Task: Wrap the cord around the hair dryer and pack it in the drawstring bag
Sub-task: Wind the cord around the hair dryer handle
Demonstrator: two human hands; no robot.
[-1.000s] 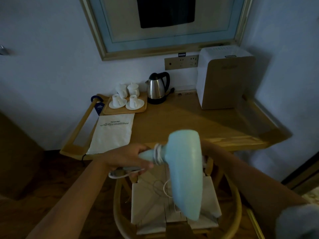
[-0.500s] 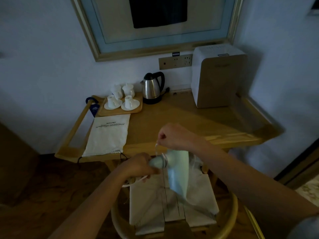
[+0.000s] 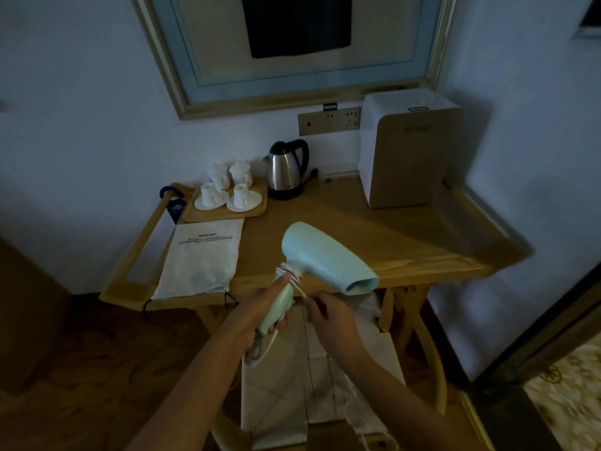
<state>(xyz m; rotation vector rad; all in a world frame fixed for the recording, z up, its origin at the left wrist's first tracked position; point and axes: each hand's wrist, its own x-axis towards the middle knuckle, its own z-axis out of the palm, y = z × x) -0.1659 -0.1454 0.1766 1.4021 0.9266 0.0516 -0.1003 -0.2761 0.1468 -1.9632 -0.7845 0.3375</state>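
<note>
Your two arms come up from the bottom of the picture. Both are bare all the way down. You can see no sleeve on them. Your left hand (image 3: pixel 260 307) has no ring and no glove, and there is no watch or band on that wrist. Your right hand (image 3: pixel 328 315) is just as bare. The room is dim, so small marks are hard to see.

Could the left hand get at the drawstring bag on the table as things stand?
Probably not yet. The left hand is gripping the hair dryer by its handle. The bag lies flat, uncovered, just beyond it, so only the full grip stands in the way.
</note>
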